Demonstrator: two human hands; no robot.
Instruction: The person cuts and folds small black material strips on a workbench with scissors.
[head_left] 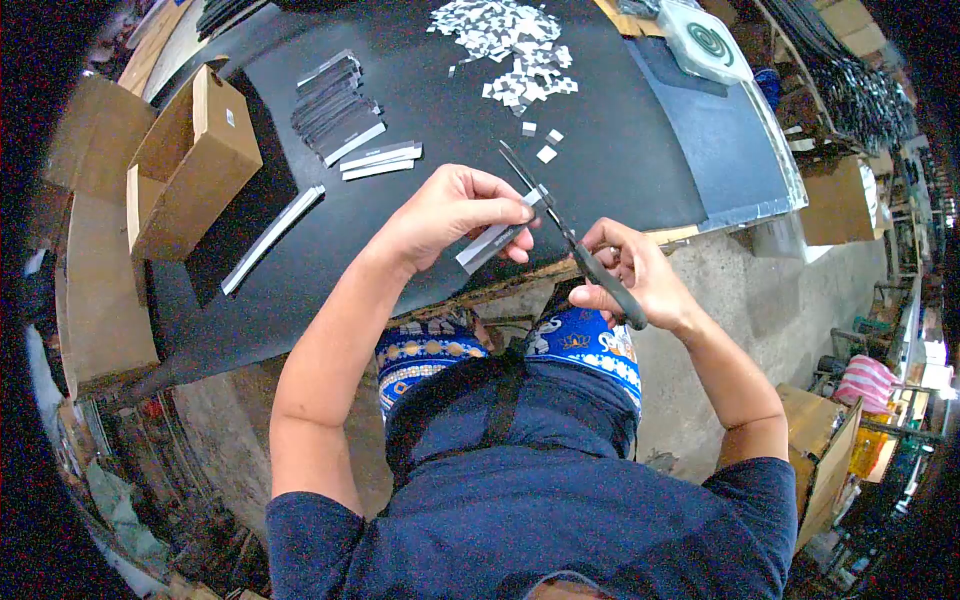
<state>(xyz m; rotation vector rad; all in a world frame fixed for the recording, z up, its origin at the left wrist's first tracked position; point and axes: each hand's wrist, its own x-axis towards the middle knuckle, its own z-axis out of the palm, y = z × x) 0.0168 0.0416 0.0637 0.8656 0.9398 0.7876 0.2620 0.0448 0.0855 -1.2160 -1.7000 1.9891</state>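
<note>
My left hand pinches a narrow grey-and-white label strip between thumb and fingers, just above the table's near edge. Black-handled scissors are gripped in my right hand, fingers through the handles. Their blades point up and to the left, parted around the strip's far end, right by my left fingertips. Beyond them, a few small cut pieces lie on the dark table. Farther back is a large heap of small white and grey pieces.
On the left, a stack of strips lies near a few loose strips and a long white bundle. An open cardboard box stands beyond. A clear tray holding a green coil sits at the back right.
</note>
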